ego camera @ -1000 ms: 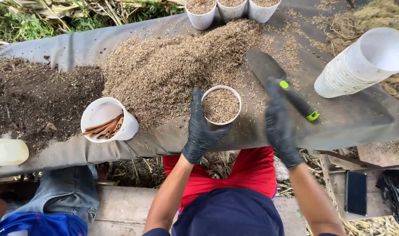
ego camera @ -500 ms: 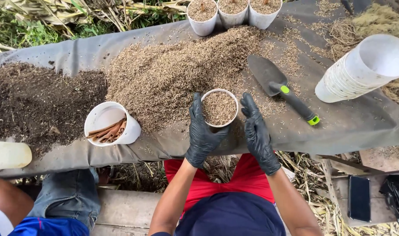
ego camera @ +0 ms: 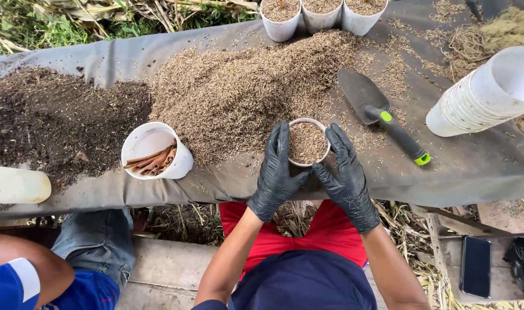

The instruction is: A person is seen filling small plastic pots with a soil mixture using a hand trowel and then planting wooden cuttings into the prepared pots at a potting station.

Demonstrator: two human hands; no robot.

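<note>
A small white cup (ego camera: 308,142) filled with tan husk stands near the front of the grey cloth-covered table (ego camera: 480,166). My left hand (ego camera: 276,172) and my right hand (ego camera: 348,175), both in black gloves, clasp the cup from either side. Just behind the cup lies a large heap of tan husk (ego camera: 244,92). A dark trowel with a black and green handle (ego camera: 382,115) lies on the cloth to the right of my right hand, apart from it.
Dark soil (ego camera: 49,120) is heaped at the left. A tipped white cup (ego camera: 156,152) holds brown sticks. Three filled cups (ego camera: 316,14) stand at the back, stacked white cups (ego camera: 485,95) lie at right. A pale bottle (ego camera: 15,185) and another person's arm (ego camera: 21,267) are at left.
My right hand let go of the trowel, which now lies on the cloth, and came to the cup's right side. Both hands now hold the cup.
</note>
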